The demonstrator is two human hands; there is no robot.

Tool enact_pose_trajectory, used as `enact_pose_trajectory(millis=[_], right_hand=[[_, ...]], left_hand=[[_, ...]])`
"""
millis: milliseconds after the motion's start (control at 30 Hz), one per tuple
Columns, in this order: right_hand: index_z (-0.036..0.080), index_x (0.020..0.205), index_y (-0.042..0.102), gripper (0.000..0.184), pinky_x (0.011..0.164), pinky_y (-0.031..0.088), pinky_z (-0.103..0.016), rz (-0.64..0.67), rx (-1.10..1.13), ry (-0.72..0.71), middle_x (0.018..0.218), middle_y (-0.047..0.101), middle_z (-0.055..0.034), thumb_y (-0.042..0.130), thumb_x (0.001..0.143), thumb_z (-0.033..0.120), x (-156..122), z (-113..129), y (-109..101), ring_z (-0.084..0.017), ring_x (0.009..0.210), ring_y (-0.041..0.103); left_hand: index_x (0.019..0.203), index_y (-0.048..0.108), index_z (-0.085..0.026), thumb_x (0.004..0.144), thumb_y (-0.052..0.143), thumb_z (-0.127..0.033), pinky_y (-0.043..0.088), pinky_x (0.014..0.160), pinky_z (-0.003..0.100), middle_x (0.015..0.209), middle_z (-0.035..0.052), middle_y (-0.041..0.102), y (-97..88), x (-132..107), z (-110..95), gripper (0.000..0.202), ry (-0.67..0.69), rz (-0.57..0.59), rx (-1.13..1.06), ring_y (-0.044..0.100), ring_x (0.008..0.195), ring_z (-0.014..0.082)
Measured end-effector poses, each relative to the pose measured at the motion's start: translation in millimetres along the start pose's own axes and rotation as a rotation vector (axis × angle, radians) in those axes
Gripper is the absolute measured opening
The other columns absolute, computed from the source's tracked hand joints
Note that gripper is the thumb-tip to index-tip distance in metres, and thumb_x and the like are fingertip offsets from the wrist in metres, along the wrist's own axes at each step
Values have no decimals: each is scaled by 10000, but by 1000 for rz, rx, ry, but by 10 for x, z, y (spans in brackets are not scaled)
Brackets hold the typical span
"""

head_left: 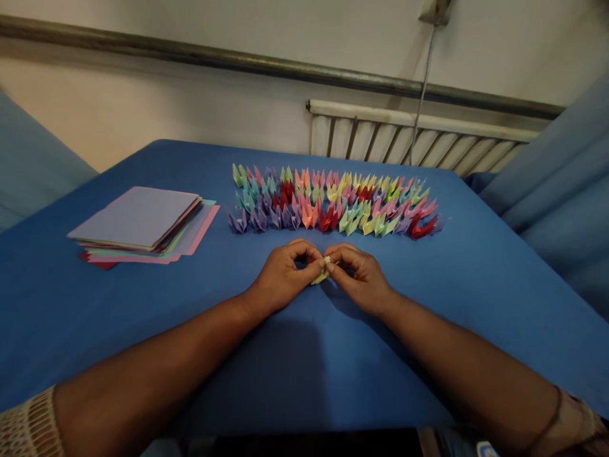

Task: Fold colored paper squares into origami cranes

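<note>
A small folded piece of yellow paper (320, 277) is pinched between both hands, just above the blue cloth. My left hand (290, 270) grips it from the left with thumb and forefinger. From the right, the thumb and forefinger of my right hand (359, 276) close on its upper part. Most of the folded paper is hidden by the fingers. Just beyond my hands stand several rows of folded paper cranes (310, 212) in red, pink, purple, green, yellow and blue.
A stack of coloured paper squares (137, 216) lies to the left, its edges uneven. Blue cloth covers the table (476, 273). Behind it are a radiator (371, 136), a horizontal pipe (238, 63) and a hanging cord (422, 89). A blue curtain (561, 171) hangs at the right.
</note>
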State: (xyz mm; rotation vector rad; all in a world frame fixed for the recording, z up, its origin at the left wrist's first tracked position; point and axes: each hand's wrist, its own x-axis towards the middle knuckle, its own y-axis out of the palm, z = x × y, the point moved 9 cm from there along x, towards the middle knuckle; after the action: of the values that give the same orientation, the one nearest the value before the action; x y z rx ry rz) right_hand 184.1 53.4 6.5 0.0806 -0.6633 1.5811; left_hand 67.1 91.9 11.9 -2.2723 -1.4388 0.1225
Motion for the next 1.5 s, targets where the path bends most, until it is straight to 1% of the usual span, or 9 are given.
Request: enact_pose_trajectory(millis=[100, 333, 567, 733, 900, 1033, 1133, 1267, 1500], right_hand=[[207, 827, 639, 139, 802, 480, -310, -3, 39, 26, 910, 635, -39, 527, 906, 224, 7, -10, -7, -155, 857, 608], [209, 840, 616, 99, 712, 503, -279, -40, 136, 114, 907, 638, -32, 587, 877, 297, -22, -147, 17, -143, 779, 604], [210, 856, 618, 66, 717, 518, -283, -48, 128, 116, 893, 648, -31, 580, 875, 260, -23, -142, 16, -145, 765, 625], [214, 868, 619, 35, 724, 530, -290, -60, 123, 98, 938, 657, -37, 602, 860, 243, -33, -131, 7, -143, 768, 632], [212, 863, 628, 69, 742, 527, -287, -51, 142, 100, 958, 655, -38, 610, 863, 278, -28, -121, 4, -141, 792, 629], [205, 846, 631, 140, 717, 513, -277, -52, 237, 175, 867, 653, -27, 576, 884, 328, -20, -174, 16, -133, 757, 614], [207, 816, 618, 160, 657, 507, -271, -75, 315, 248, 774, 643, -9, 621, 844, 365, -27, -254, 40, -127, 688, 600], [210, 785, 625, 200, 668, 510, -279, -83, 374, 273, 796, 659, -14, 681, 783, 402, -20, -298, 59, -135, 715, 609], [197, 792, 645, 228, 637, 493, -261, -68, 405, 333, 740, 647, 5, 675, 787, 423, -18, -364, 64, -111, 642, 584]], left_hand=[[704, 629, -157, 764, 641, -307, 451, 675, 273, 737, 9, 611, 14, 6, 81, 162, -61, 17, -80, 557, 691, 134], [712, 634, -149, 745, 667, -300, 438, 646, 249, 722, 1, 600, 31, 7, 110, 158, -100, 20, -160, 539, 666, 116], [725, 636, -141, 740, 683, -321, 427, 618, 236, 684, -6, 605, 60, -6, 184, 186, -187, 30, -253, 535, 630, 108], [719, 636, -141, 737, 684, -321, 428, 619, 237, 678, -4, 612, 73, -3, 218, 186, -208, 34, -277, 536, 625, 106], [714, 632, -143, 728, 695, -330, 431, 620, 241, 674, -7, 607, 81, 2, 234, 197, -216, 34, -285, 536, 621, 105], [719, 635, -143, 735, 693, -334, 424, 608, 232, 678, -13, 601, 70, 1, 216, 201, -211, 22, -297, 531, 618, 100], [717, 636, -143, 737, 690, -340, 423, 594, 229, 670, -14, 598, 73, -2, 204, 205, -208, 30, -295, 529, 608, 99], [727, 641, -142, 737, 690, -349, 424, 587, 232, 673, -10, 600, 70, 0, 220, 213, -208, 36, -282, 529, 606, 103], [733, 638, -137, 733, 705, -345, 423, 581, 221, 667, -17, 600, 82, -2, 251, 219, -226, 47, -334, 530, 600, 96]])
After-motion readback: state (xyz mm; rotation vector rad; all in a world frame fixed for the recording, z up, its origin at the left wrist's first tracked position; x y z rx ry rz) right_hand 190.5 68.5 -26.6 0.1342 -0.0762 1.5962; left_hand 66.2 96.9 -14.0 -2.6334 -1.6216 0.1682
